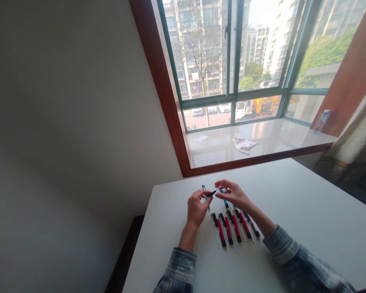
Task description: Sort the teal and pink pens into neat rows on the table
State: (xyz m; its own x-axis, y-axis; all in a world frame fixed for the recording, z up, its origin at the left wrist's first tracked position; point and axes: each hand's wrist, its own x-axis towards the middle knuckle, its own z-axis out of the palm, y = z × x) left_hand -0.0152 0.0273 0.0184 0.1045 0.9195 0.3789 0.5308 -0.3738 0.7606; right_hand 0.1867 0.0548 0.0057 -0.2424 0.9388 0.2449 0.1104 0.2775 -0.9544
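My left hand [197, 207] pinches a thin dark pen part [212, 193] above a white table [308, 211]. My right hand [233, 193] is curled at the other end of the same part, fingers pinched together. Below my hands lies a row of several red and black pens [232, 228] side by side. Two teal pens [203, 187] lie at the far end, partly hidden by my fingers.
A wide window sill [277, 138] behind the table carries a crumpled white cloth [243, 144], a small flat white piece [200, 138] and a plastic bottle [321, 121]. A grey wall is on the left, a curtain [354, 154] on the right.
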